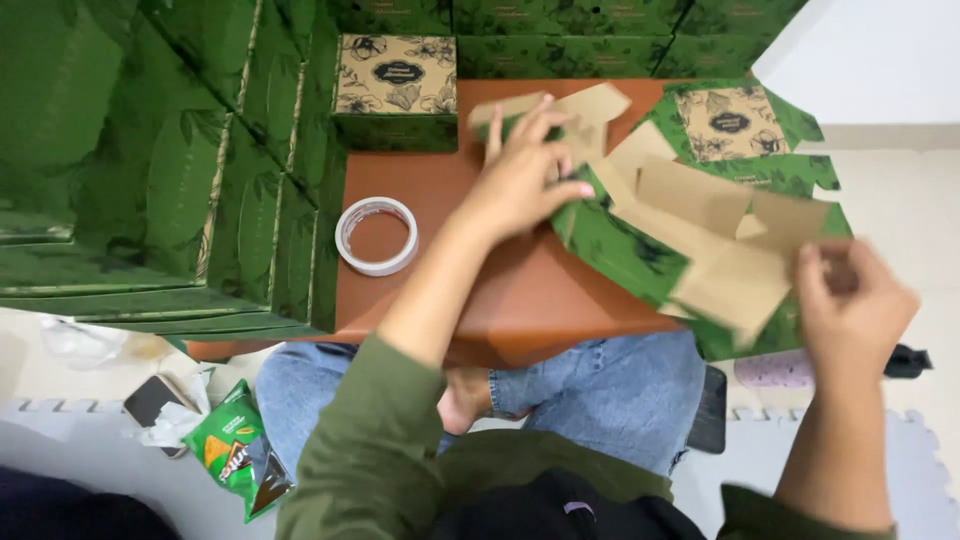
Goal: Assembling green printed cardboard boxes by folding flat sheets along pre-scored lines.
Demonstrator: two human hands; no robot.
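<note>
Stacks of green boxes (pixel 150 170) wall in the left and back edges of the brown table (pixel 520 290); one made-up box (pixel 396 92) stands shut at the back, contents hidden. A flat box blank (pixel 690 230) sprawls over the table's right edge. The left hand (pixel 525 170) presses spread fingers on its upper flaps; the right hand (pixel 855 295) pinches its near corner. Creasing squarely along the scores would serve best. A tape roll (pixel 376 235) lies left of centre.
</note>
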